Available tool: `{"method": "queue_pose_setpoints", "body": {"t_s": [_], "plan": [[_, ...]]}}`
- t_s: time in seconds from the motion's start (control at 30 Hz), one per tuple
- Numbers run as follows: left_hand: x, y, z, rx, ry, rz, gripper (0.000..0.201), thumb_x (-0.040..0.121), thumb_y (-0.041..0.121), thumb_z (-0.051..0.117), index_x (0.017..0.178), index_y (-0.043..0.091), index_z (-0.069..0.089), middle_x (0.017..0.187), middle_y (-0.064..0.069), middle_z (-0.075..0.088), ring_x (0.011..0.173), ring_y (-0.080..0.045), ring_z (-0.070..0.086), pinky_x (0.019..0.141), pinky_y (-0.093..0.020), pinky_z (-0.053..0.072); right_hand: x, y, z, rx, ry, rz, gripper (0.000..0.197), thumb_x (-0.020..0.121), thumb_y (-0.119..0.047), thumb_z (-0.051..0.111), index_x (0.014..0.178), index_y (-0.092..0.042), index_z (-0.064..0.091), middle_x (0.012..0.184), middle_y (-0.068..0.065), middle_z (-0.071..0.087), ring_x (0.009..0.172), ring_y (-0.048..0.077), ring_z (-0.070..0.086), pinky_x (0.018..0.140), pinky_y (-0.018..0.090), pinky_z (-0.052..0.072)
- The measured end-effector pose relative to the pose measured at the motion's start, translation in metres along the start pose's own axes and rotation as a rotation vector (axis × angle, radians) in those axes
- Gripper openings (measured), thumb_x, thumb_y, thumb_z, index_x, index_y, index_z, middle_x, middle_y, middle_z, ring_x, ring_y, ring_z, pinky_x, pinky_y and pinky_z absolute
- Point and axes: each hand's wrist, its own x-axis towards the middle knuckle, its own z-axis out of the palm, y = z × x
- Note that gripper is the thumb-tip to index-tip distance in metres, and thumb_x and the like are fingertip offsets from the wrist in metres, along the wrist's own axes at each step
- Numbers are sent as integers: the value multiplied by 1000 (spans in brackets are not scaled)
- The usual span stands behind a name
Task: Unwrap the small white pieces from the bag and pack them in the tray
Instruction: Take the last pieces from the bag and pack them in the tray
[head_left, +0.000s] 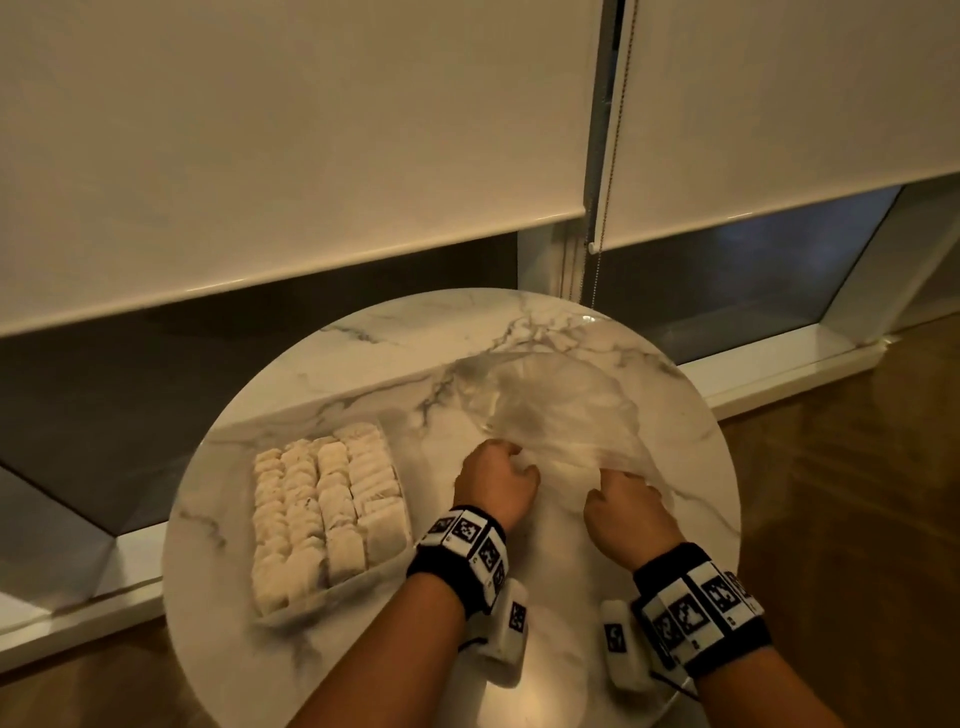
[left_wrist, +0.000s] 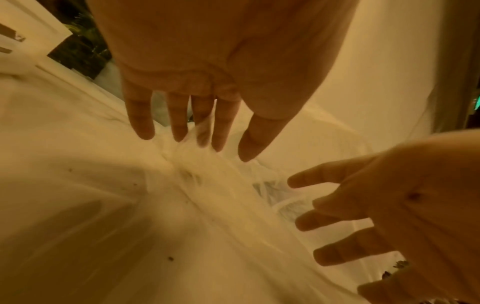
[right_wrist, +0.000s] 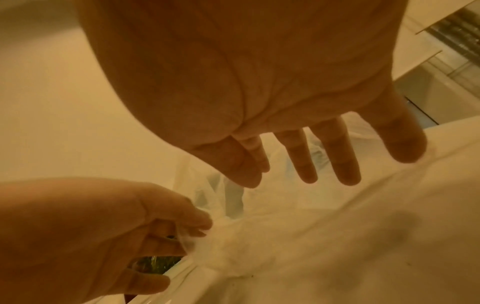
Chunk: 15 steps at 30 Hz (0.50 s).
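1. On a round marble-patterned table (head_left: 363, 338), a person works at a clear plastic bag (head_left: 561, 410) spread across the right half of the top, toward the far edge.
2. Left hand (head_left: 496, 480) sits at the bag's near edge; the right wrist view shows its fingers (right_wrist: 192, 222) curled and pinching a bunched fold of the thin plastic.
3. Right hand (head_left: 626, 512) rests just beside it to the right, fingers (right_wrist: 342, 160) extended and spread, their tips at or just above the film and nothing gripped.
4. Small white pieces (head_left: 322, 509) fill a clear tray (head_left: 332, 597) in close rows on the table's left side, apart from the bag.
5. Both wrists carry black bands with square printed markers.
6. Beyond the table, roller blinds (head_left: 291, 130) hang over a dark window, a bead chain (head_left: 613, 145) between them.
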Motion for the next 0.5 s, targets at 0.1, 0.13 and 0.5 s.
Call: {"method": "queue_pose_setpoints", "body": {"t_s": [0.1, 0.13, 0.5], "plan": [[-11, -2, -8, -62, 194, 62, 27, 87, 29, 69, 111, 18, 72, 114, 1, 71, 108, -15, 64, 95, -22, 46, 8, 0, -3, 101, 27, -16, 42, 92, -13, 42, 133, -5, 49, 131, 20, 58, 120, 38, 53, 103, 38, 43], [-17, -2, -12, -78, 260, 94, 21, 85, 25, 71, 105, 18, 74, 106, 2, 72, 101, -13, 65, 91, -19, 47, 11, -2, -5, 152, 37, -27, 40, 94, -10, 44, 132, -3, 51, 131, 19, 59, 121, 36, 53, 102, 33, 41], [-78, -6, -26, 9, 218, 210, 64, 77, -14, 52, 132, 19, 57, 132, 6, 51, 114, -10, 56, 93, -6, 34, 68, -57, -1, 239, -191, -108, 47, 99, -12, 58, 142, -3, 43, 154, 18, 38, 142, 31, 37, 119, 39, 29]]}}
